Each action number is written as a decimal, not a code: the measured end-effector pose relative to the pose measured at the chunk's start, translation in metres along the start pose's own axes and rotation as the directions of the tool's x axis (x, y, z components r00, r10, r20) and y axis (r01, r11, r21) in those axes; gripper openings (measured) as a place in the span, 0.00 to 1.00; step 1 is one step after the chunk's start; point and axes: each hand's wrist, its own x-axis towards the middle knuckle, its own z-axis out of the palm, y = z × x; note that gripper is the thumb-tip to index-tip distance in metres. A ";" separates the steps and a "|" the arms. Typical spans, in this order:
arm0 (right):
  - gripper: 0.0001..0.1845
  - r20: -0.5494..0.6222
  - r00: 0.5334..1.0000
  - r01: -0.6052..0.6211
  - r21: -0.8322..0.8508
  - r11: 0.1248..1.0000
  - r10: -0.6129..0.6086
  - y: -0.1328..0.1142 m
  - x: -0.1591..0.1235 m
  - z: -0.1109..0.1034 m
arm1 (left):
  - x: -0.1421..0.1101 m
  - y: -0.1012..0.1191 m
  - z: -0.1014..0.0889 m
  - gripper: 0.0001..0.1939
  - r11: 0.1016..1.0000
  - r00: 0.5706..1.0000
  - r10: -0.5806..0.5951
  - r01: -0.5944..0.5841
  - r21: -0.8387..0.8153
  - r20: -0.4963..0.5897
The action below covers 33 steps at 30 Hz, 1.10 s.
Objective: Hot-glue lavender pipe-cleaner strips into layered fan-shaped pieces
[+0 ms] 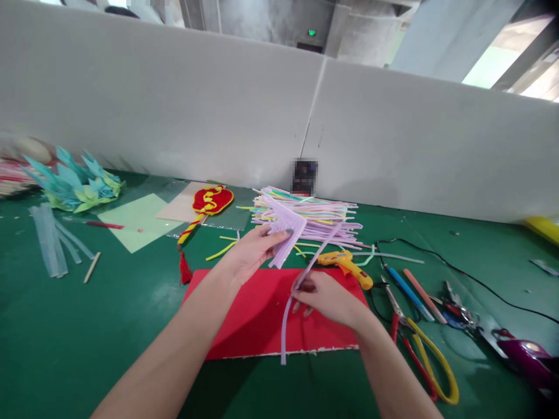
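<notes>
My left hand [257, 250] is closed on a lilac piece [290, 230] made of bent strips laid side by side in a V shape. Between the thumb and fingers of my right hand [314, 294] is a single long lilac strip [284, 331], its lower end hanging down and its upper end rising beside the V piece. A gap shows between the two. Both hands are above a red board [244, 326]. Behind them lies a pile of pastel strips [336, 212]. A yellow glue gun [345, 265] rests just beyond my right hand.
Scissors with yellow handles [430, 349], red-handled pliers [414, 361] and blue and pink sticks lie right. A red fan-shaped ornament [213, 199], green paper [142, 218] and a teal folded-paper piece [78, 183] lie left. A black cord [463, 279] crosses the right side. A white partition [174, 99] stands behind.
</notes>
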 end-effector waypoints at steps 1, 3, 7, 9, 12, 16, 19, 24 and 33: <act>0.05 -0.031 0.999 0.012 -0.013 1.000 -0.013 0.000 0.000 -0.007 | 0.000 0.000 -0.001 0.08 1.000 1.000 0.007 -0.007 0.021 -0.002; 0.05 -0.089 0.996 0.013 -0.039 0.999 -0.016 0.001 0.000 -0.017 | -0.001 0.000 -0.001 0.08 0.999 1.000 0.015 -0.014 0.051 -0.009; 0.07 -0.121 0.993 -0.019 -0.061 0.998 0.012 0.010 -0.005 -0.024 | 0.000 -0.001 -0.002 0.09 0.995 1.000 -0.008 0.010 0.097 -0.022; 0.08 -0.077 0.997 -0.032 -0.032 0.999 0.030 0.016 -0.009 -0.022 | -0.001 -0.003 -0.002 0.10 0.991 1.000 -0.010 0.013 0.136 -0.024; 0.10 -0.016 0.998 -0.054 0.017 0.998 0.055 0.026 -0.018 -0.019 | -0.006 -0.008 -0.003 0.11 0.972 1.000 -0.011 0.013 0.234 -0.013; 0.13 0.057 0.996 -0.075 0.086 0.993 0.071 0.037 -0.026 -0.017 | -0.016 -0.021 -0.008 0.11 0.909 0.998 -0.067 0.057 0.413 0.009; 0.13 0.121 0.987 -0.119 0.101 0.988 0.106 0.044 -0.027 -0.018 | -0.021 -0.036 -0.014 0.10 0.846 0.994 -0.104 0.074 0.529 0.028; 0.15 0.173 0.976 -0.147 0.055 0.988 0.136 0.052 -0.024 -0.019 | -0.022 -0.055 -0.024 0.12 0.732 0.984 -0.137 0.025 0.681 0.111; 0.11 -0.132 0.983 -0.142 -0.080 0.987 0.131 0.057 -0.025 -0.015 | -0.026 -0.065 -0.029 0.12 0.524 0.975 -0.146 -0.068 0.849 0.168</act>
